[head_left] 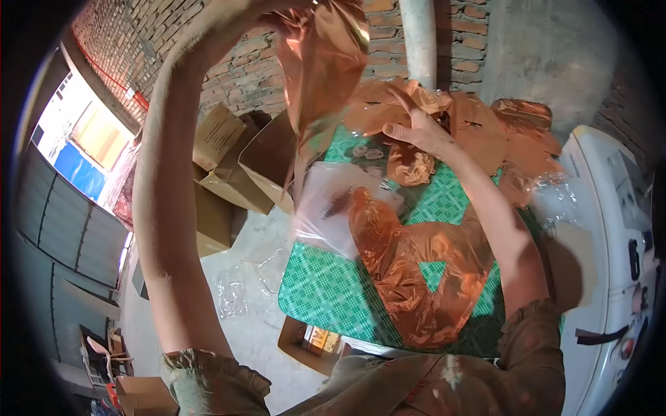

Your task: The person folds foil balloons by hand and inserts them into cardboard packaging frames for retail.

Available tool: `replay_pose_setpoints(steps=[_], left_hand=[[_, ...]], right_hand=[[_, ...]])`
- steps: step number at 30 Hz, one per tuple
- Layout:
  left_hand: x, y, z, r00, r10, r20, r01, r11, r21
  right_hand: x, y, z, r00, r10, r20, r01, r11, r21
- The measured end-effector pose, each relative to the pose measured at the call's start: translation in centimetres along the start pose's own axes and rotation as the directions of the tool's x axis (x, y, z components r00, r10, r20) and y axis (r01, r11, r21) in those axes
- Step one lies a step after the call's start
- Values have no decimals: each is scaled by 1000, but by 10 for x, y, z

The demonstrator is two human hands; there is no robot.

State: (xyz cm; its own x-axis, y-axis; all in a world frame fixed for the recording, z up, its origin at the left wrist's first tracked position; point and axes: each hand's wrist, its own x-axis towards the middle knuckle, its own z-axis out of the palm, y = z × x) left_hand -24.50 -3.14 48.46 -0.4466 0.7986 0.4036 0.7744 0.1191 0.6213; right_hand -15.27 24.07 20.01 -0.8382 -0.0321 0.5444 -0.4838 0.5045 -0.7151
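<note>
My left arm reaches up to the top edge, where my left hand (267, 10) is partly cut off. From it hangs a shiny orange plastic bag (322, 62), held high beside the table. Over the far part of the table, my right hand (423, 133) is open, fingers apart, with nothing seen in it. Just below that hand lies a crumpled orange bundle (411, 165). Closer to my body, another orange plastic bag (433, 277) is spread flat with handle-like straps. Clear plastic bags (340, 208) with dark print lie at the table's left side.
The table has a green checked cover (326, 284). More orange plastic (479, 128) is heaped along its back. Open cardboard boxes (267, 156) stand on the floor at left, and another box (305, 347) sits under the front edge. A white appliance (590, 277) stands at right.
</note>
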Motion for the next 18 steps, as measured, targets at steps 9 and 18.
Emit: replay_pose_setpoints(steps=[9,18], left_hand=[[-47,61,45,961,174,215,-202,973,115],[-93,82,76,976,94,198,-98,995,10]], right_hand=[[-63,-130,-32,994,14,-112,20,954,298],[-134,-189,-21,938,124,-325,-45,970,241]])
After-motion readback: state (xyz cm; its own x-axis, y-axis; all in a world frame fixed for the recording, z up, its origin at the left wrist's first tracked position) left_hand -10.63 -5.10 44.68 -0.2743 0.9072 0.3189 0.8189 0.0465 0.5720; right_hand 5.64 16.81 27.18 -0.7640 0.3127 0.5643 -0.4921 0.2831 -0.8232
